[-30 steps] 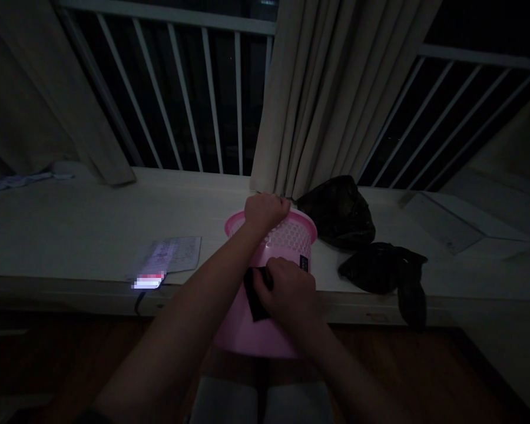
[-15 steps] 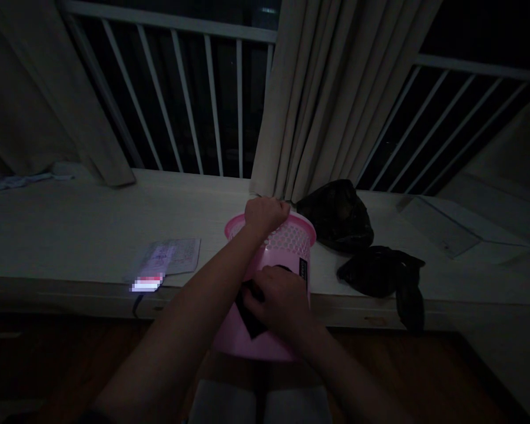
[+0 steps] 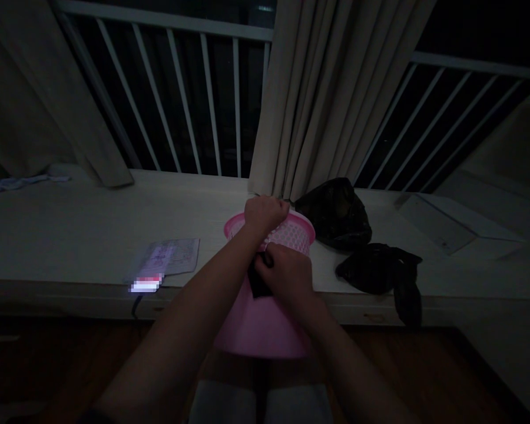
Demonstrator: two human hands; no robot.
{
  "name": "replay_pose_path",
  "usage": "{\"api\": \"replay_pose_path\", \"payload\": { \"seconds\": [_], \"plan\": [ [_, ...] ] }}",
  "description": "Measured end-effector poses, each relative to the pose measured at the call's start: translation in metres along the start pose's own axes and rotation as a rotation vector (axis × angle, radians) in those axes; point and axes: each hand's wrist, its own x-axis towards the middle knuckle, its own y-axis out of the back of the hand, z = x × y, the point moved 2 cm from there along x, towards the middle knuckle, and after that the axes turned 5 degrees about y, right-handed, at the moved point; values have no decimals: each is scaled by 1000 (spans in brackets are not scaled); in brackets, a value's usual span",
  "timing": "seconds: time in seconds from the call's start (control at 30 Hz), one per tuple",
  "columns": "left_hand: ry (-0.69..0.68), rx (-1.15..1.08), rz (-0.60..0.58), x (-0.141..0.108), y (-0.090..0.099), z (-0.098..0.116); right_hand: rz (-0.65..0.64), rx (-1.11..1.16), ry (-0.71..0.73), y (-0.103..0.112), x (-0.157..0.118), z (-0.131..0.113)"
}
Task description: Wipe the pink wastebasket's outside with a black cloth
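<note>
A pink plastic basket (image 3: 265,335) with a perforated upper band stands upright in front of me, its wider rim at the top. My left hand (image 3: 266,213) is closed over the rim at the far side; its fingertips are out of sight. My right hand (image 3: 289,271) is closed on a black cloth (image 3: 259,285) and presses it against the near wall of the basket, just under the perforations. Part of the cloth hangs below my fingers.
On the white ledge lie a black plastic bag (image 3: 335,215), a smaller black bag (image 3: 375,271) overhanging the edge, and a sheet of paper (image 3: 181,256) with a lit phone-like device (image 3: 145,285). A white box (image 3: 459,229) sits at right. Curtains (image 3: 313,100) and railings stand behind.
My right hand has moved up the basket's wall with the black cloth and now covers the dark label seen before. My left hand stays on the rim.
</note>
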Motion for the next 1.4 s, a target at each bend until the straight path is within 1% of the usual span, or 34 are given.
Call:
{"api": "replay_pose_path", "payload": {
  "seconds": [0.1,0.23,0.37,0.5,0.53,0.63,0.77,0.8,0.9,0.93,0.97,1.03,1.07,1.1,1.13,1.23,1.27,1.3,1.4],
  "plan": [
    [-2,-7,-6,0,0,2,67,8,-53,-1,1,6],
    [-8,-17,-5,0,-1,1,102,54,-35,-5,-9,12],
    [-9,-30,3,1,-2,-1,133,63,-124,-5,-9,18],
    [0,-32,-10,0,-1,-2,114,58,-19,-6,-8,17],
    [2,-27,-10,0,-1,-2,111,62,-22,-6,-9,16],
    [9,-14,-11,0,1,-3,143,56,-101,-5,-9,18],
    [8,-18,-37,0,1,-3,100,57,-18,-5,-8,16],
    [7,-25,-38,0,1,-3,96,63,-25,-4,-8,17],
    [4,-43,-24,1,-1,-3,135,67,-114,-4,-13,17],
    [2,-44,-19,1,-1,-4,144,65,-110,-5,-17,15],
    [-3,-43,-18,1,-2,-4,146,64,-75,-5,-21,12],
    [-9,-39,-21,1,-2,-4,127,71,55,-7,-30,6],
    [-9,-39,-21,1,-3,-5,125,78,97,-7,-33,4],
    [-6,-40,-19,1,-2,-4,118,85,108,-6,-33,5],
    [-2,-42,-14,1,-2,-4,122,90,79,-6,-32,7],
    [-6,-44,6,1,-2,-3,170,103,-81,-4,-20,18],
    [-7,-42,5,1,-2,-3,185,103,-101,-4,-17,20],
    [-5,-40,2,0,-2,-3,191,101,-95,-5,-15,21],
    [9,-29,-18,0,-1,-5,163,90,-11,-7,-11,17]
  ]
}}
